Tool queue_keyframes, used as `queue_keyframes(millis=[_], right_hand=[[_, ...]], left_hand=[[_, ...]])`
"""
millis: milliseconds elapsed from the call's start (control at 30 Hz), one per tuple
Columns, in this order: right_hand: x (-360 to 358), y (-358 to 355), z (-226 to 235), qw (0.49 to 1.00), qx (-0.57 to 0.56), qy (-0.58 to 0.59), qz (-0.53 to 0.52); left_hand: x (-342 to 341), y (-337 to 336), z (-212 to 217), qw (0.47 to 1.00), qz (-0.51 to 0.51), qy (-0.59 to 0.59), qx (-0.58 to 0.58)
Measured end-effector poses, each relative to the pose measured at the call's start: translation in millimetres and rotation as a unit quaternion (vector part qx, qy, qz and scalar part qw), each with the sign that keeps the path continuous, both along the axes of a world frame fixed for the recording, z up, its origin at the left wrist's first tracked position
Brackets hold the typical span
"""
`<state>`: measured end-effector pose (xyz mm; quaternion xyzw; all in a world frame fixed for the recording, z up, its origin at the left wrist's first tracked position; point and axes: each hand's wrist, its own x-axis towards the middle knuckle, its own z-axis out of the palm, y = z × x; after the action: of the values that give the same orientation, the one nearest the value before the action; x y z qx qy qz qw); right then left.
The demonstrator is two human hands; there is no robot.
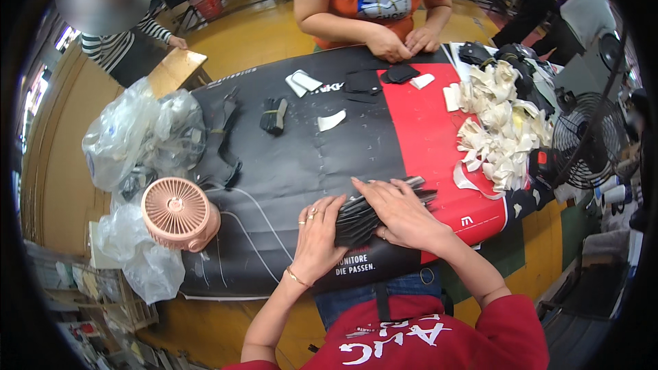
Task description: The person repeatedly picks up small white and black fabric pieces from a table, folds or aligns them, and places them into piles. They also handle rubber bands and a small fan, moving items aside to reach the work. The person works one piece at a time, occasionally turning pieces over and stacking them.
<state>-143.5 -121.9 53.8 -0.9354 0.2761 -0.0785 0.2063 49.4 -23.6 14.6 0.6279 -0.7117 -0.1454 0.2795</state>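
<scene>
A fanned stack of thin black pieces point(356, 223), perhaps fabric or leather, lies near the front edge of the table. My left hand point(320, 229) presses its fingers along the left side of the stack. Over its right side lies my right hand point(403, 217), with the thumb toward the far edge and the fingers around the pieces. Both hands grip the stack between them. Farther off, a banded bundle of black pieces point(273, 116) and a curved white piece point(332, 121) rest on the table.
A pink fan point(176, 209) and clear plastic bags point(137, 133) stand at left. Cream scraps point(497, 120) are heaped at right beside a black fan point(588, 138). Across the black and red table cover point(356, 144), a co-worker in orange point(373, 7) handles small pieces.
</scene>
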Motion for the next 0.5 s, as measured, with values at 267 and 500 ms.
queue_keyframes(millis=[267, 500], right_hand=[[13, 13, -21, 0.992, 0.04, -0.109, 0.045], [-4, 0, -25, 0.997, -0.006, -0.069, 0.02]], left_hand=[[-18, -10, -6, 0.999, -0.023, -0.019, -0.026], [-11, -6, -13, 0.995, -0.046, 0.093, -0.009]])
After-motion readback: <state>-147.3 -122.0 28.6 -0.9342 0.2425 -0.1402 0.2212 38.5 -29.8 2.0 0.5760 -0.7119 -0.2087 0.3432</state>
